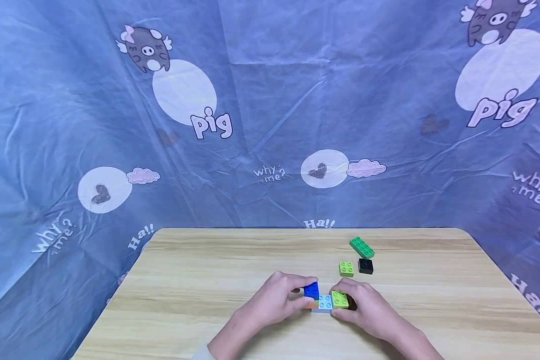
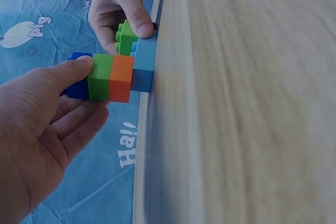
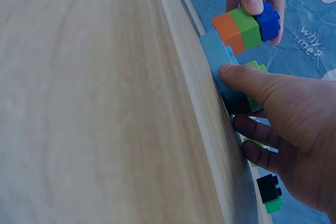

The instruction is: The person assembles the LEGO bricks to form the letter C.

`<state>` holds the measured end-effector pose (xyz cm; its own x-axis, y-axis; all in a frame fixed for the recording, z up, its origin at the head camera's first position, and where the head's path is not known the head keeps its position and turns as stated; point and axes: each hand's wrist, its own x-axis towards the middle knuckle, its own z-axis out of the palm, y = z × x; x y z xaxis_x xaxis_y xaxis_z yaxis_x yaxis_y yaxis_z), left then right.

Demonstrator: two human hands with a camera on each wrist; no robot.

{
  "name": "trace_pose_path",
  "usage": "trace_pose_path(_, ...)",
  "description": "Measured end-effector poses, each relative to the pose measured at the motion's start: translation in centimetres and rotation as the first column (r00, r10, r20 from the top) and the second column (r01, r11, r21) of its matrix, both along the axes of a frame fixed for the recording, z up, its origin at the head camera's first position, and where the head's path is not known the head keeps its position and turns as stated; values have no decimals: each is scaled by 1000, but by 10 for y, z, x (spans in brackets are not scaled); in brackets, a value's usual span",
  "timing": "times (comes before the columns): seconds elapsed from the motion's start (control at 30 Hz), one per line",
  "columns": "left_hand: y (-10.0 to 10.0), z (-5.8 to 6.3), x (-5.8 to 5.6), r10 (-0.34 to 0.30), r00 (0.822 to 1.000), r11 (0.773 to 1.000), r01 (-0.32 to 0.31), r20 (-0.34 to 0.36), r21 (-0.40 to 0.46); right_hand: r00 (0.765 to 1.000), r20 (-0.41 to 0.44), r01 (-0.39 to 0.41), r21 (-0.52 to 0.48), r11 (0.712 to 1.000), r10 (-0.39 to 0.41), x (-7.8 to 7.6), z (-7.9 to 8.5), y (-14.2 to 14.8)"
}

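Observation:
My left hand (image 1: 274,300) pinches a small brick stack between thumb and fingers: a dark blue toy brick (image 1: 311,290) on top, a lime green brick (image 2: 98,80) in the middle and an orange brick (image 2: 121,80) at the bottom. That stack stands on the left end of a light blue brick (image 2: 144,66); whether it is fully pressed down I cannot tell. On the light blue brick's right end sits another lime green brick (image 1: 340,299). My right hand (image 1: 366,306) grips this end, its thumb on the side of the light blue brick (image 3: 212,51).
Behind the right hand lie a loose lime green brick (image 1: 346,269), a black brick (image 1: 366,266) and a longer green brick (image 1: 362,247). All stand on a wood-grain table (image 1: 207,260). A blue printed cloth (image 1: 270,125) hangs behind and beside it.

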<state>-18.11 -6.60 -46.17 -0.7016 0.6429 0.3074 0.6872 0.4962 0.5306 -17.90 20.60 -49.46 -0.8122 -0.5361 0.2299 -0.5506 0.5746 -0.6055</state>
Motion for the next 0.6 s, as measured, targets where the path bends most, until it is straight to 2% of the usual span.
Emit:
trace_pose_path(0.2,1,-4,2,33,999,999,-34,-17,-26,998,56,-3,3,1000,3,2,-4,1)
trace_pose_path(0.37,0,-3,2,60,998,996,-62,-24,-63,999,35,-12,-7,1000,13,1,-6,0)
trace_pose_path(0.6,0,-1,0,41,997,997,-46,-67,-67,1000,28,-5,-11,1000,6,0,-4,0)
